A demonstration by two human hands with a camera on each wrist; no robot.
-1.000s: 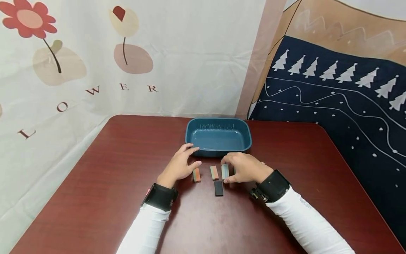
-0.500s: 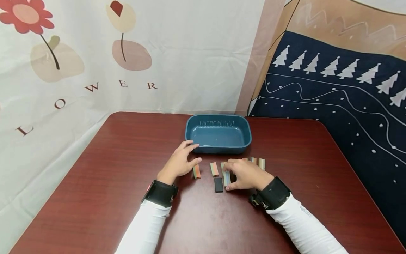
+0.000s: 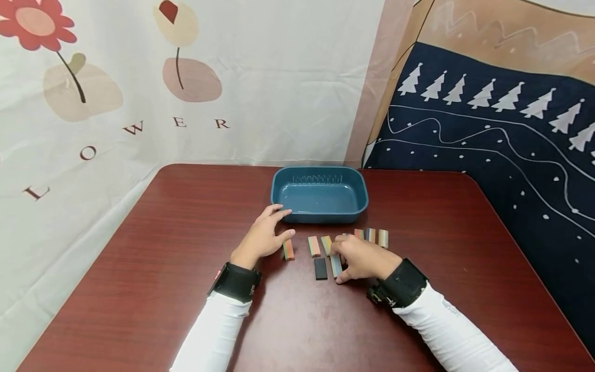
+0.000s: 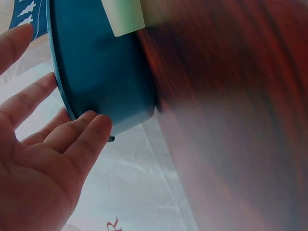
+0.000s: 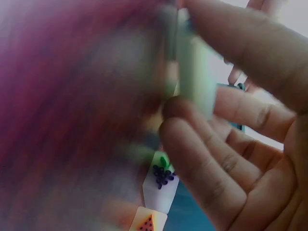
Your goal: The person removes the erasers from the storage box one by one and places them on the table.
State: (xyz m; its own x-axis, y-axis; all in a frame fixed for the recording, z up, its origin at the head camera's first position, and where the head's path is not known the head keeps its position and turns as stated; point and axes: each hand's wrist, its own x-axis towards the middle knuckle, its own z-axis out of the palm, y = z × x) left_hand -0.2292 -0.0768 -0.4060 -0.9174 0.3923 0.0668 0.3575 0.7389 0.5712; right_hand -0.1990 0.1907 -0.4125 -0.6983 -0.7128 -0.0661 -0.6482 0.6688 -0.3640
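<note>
In the head view, my right hand pinches a small flat block with pale blue stripes between thumb and fingers, low at the table. That held block looks pale green and blurred in the right wrist view. A black block lies just left of it, and a yellow-green block lies behind. My left hand has loosely extended fingers at the near left corner of a blue basin. An orange-striped block lies by the left thumb. A pink-topped block lies between the hands.
Three more blocks, red-topped, dark-striped and cream, stand beyond the right hand. The right wrist view shows blocks printed with grapes and watermelon. A brown table bears everything; printed cloths hang behind.
My right hand has drawn the blue-striped block toward me and slightly right, to beside the black block. The yellow-green block behind it has come into view. The left hand stays at the basin.
</note>
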